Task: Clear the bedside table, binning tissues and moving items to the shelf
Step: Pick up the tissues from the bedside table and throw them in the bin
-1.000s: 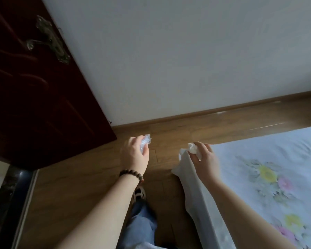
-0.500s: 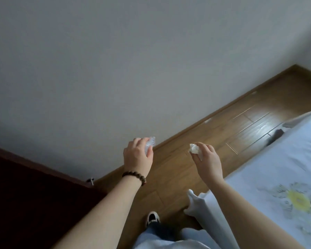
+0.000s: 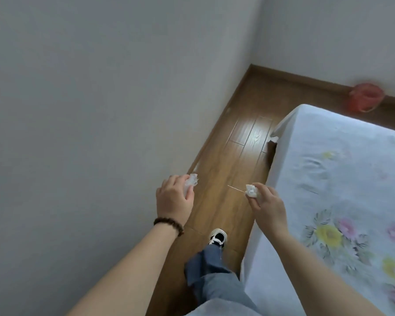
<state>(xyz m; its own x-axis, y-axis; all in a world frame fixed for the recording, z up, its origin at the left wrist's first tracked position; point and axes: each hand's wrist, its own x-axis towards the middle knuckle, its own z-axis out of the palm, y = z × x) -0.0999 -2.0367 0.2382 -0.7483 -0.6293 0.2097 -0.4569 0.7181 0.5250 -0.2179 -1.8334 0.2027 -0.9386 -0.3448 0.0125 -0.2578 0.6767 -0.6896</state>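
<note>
The binning step is judged to be in hand: a crumpled tissue [image 3: 191, 181] is pinched in the closed left hand [image 3: 174, 197], another tissue [image 3: 251, 191] in the closed right hand [image 3: 267, 207]. Both are carried beside the bed [image 3: 342, 179]; the red bin [image 3: 366, 98], beyond the bed's far corner, must be reached next.

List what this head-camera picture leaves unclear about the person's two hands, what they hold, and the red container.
- Left hand: its crumpled wad is mostly hidden by fingers; material unclear.
- Right hand: white tissue partly covered.
- Red container: blurred; contents unseen.
- Bedside table and shelf: outside the frame.
</note>
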